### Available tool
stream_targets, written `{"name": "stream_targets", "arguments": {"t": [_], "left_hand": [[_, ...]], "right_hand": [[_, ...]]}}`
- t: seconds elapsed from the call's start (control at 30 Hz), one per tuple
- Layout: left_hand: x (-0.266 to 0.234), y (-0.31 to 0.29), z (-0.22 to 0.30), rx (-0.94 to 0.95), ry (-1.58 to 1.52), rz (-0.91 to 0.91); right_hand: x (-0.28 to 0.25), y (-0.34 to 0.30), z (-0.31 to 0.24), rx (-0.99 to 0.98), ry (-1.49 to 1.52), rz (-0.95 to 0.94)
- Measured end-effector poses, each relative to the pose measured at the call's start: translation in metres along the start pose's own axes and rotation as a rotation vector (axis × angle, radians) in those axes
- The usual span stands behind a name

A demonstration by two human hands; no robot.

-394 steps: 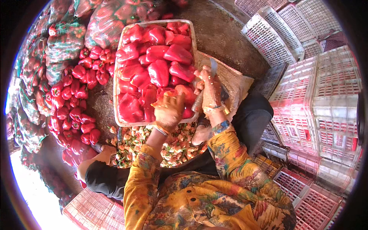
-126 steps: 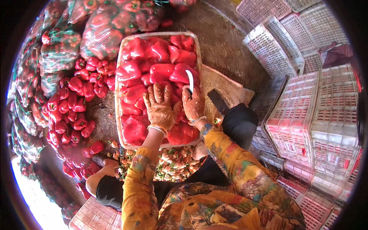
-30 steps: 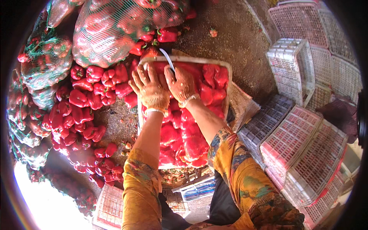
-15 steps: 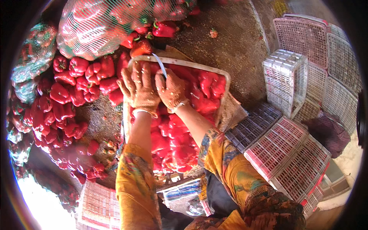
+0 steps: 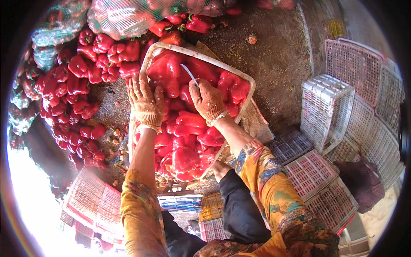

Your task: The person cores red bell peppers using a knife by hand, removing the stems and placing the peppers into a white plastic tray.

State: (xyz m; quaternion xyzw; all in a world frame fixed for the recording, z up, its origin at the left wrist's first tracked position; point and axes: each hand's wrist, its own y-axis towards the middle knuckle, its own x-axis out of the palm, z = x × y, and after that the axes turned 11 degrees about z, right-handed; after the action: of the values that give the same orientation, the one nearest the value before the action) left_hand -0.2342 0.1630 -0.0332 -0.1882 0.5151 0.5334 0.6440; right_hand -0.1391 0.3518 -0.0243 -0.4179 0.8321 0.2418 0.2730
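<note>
A white-rimmed crate (image 5: 222, 67) full of red bell peppers (image 5: 186, 162) stands tilted in front of me. My left hand (image 5: 146, 102), in an orange-brown work glove flecked with bits, lies on the crate's left rim with its fingers stretched out and nothing in them. Over the peppers, my right hand (image 5: 208, 101) wears a matching glove and is closed round a small knife (image 5: 189, 73). The knife's thin, curved blade points up and away to the left; its handle is hidden in my fist.
Loose red peppers (image 5: 77, 92) are heaped on the floor at the left, beside mesh sacks (image 5: 122, 19) of peppers at the far left. Plastic crates stand at the right, among them a white one (image 5: 321, 111) on its side and red-and-white ones (image 5: 310, 173). Pepper scraps (image 5: 114, 139) litter the floor.
My hands have moved apart: the left slid left onto the crate's rim, the right shifted right with the knife. The crate appears turned, and the whole view has shifted.
</note>
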Motion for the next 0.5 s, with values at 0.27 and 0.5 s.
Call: {"name": "stream_targets", "arguments": {"t": [0.27,0.5], "left_hand": [[0.013,-0.004,-0.002,0.068,0.126,0.021],[-0.030,-0.012,-0.012,-0.126,-0.212,-0.035]], "right_hand": [[0.014,0.000,0.010,-0.015,0.105,-0.041],[0.001,-0.008,-0.039,0.179,0.253,0.021]]}}
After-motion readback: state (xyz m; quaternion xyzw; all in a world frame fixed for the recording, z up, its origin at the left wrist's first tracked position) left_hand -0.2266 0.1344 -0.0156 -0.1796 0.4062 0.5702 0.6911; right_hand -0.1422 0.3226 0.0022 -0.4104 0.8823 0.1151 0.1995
